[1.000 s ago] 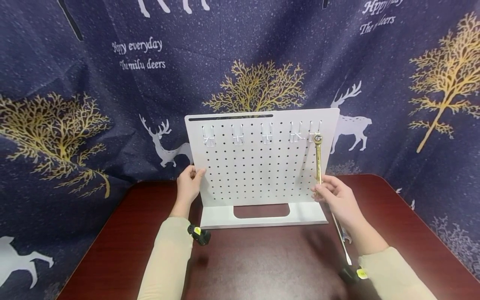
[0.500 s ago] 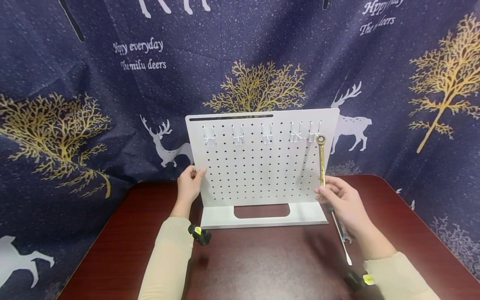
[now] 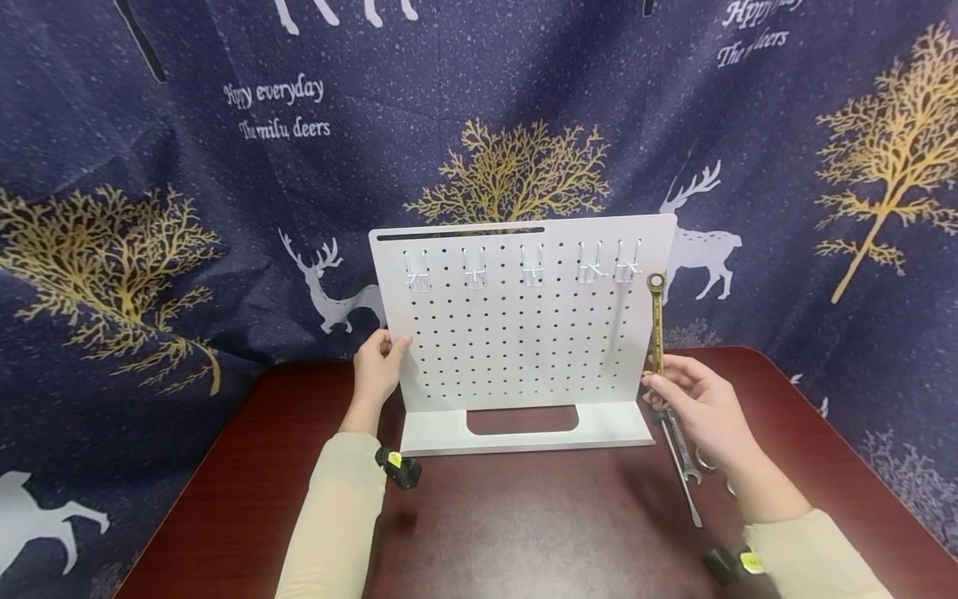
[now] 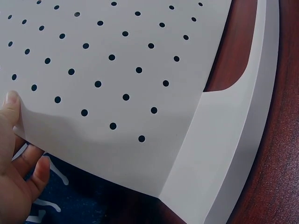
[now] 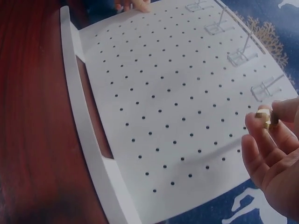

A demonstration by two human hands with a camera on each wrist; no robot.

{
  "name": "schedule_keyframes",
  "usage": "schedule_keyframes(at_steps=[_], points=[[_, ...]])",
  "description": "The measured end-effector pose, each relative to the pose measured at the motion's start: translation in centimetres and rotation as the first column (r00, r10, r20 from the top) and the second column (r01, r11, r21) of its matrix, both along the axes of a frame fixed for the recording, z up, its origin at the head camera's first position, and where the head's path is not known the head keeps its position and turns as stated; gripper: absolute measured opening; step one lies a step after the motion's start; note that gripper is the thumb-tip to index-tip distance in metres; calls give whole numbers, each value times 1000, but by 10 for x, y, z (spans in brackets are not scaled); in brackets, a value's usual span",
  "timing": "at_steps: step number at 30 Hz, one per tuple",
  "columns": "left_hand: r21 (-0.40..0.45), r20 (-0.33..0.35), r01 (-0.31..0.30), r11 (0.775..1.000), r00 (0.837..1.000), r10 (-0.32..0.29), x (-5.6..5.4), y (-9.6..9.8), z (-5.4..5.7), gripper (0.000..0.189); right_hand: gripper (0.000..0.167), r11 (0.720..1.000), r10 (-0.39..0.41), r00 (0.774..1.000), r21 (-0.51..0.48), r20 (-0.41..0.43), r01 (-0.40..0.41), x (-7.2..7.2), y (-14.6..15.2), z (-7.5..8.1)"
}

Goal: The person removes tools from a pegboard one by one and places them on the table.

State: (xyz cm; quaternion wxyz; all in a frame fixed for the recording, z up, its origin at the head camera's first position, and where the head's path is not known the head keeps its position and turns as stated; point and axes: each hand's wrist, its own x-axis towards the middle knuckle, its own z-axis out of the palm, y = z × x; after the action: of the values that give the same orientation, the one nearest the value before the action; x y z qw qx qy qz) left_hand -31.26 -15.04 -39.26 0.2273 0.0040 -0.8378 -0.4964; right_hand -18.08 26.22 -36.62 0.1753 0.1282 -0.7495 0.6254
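Note:
A white pegboard (image 3: 516,333) stands on its flat base, with several wire hooks (image 3: 532,268) in a row near its top. My left hand (image 3: 377,370) pinches the board's left edge, thumb on the front face and fingers behind, as the left wrist view also shows. In my right hand (image 3: 699,408) is a gold combination wrench (image 3: 657,324), gripped near its lower end and held upright with the ring end up. That ring end sits just beyond the board's right edge. Only the wrench's short lower end (image 5: 266,117) shows in the right wrist view.
On the dark red table (image 3: 479,524), a screwdriver (image 3: 684,478) and a silver wrench (image 3: 684,453) lie below my right hand, with more metal rings partly hidden by the wrist. A blue cloth (image 3: 479,100) printed with deer hangs behind.
My right hand has moved right with the gold wrench, taking its ring end from in front of the rightmost hook to past the board's edge. The left hand has stayed put.

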Motion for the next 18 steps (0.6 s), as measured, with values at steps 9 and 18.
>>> schedule_keyframes(at_steps=[9,18], points=[[-7,2,-2,1000,1000,2,0,0,-1,27,22,984,-120,991,135,54,112,6,19,-15],[-23,-1,-11,1000,1000,11,0,0,0,28,22,980,-141,984,155,107,123,9,45,-33]])
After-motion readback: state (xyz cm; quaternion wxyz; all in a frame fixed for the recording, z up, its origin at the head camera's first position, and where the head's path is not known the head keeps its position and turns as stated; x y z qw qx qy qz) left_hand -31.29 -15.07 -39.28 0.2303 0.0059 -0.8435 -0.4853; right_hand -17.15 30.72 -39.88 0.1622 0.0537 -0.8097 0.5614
